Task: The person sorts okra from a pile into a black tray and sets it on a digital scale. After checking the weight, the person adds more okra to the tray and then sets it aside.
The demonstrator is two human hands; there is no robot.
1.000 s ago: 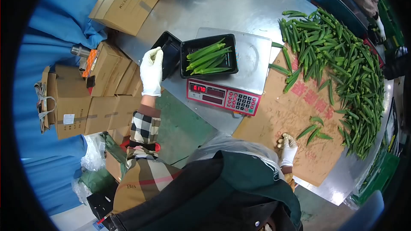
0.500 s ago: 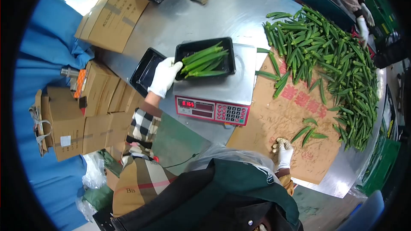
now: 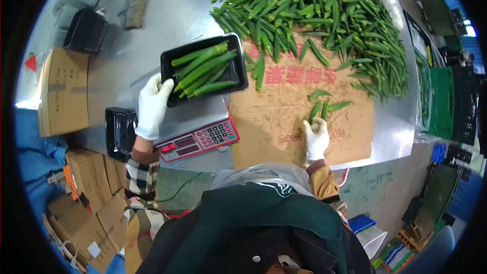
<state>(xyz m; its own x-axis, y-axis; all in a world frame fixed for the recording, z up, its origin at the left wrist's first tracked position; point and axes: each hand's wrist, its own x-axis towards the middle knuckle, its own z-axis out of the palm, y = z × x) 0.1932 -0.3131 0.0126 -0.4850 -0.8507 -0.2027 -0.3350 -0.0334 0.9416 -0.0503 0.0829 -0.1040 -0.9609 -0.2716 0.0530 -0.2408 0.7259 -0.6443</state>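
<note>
Gloved in white, my left hand [image 3: 153,105] grips the near left corner of a black plastic tray [image 3: 241,66]. Several green okra pods [image 3: 205,68] lie lengthwise in this tray. Beneath it, partly covered, is a digital scale [image 3: 202,139] with a red keypad panel and lit red digits. My right hand [image 3: 317,139], also in a white glove, is low over the cardboard sheet [image 3: 264,122], thumb and fingers apart. Its fingertips are right at a few loose okra pods [image 3: 324,107]. A large okra heap [image 3: 324,12] covers the far side of the cardboard.
An empty black tray [image 3: 119,132] sits left of the scale. Farther left stand a carton [image 3: 66,91], stacked black trays [image 3: 86,30] and a brush [image 3: 134,6] on the metal table [image 3: 175,2]. Cardboard boxes [image 3: 83,172] are at lower left. A green crate [image 3: 441,101] is at right.
The view has turned to the right. My left hand has shifted the tray rightward over the scale's edge. My right hand has come up to the loose pods, its fingers less curled.
</note>
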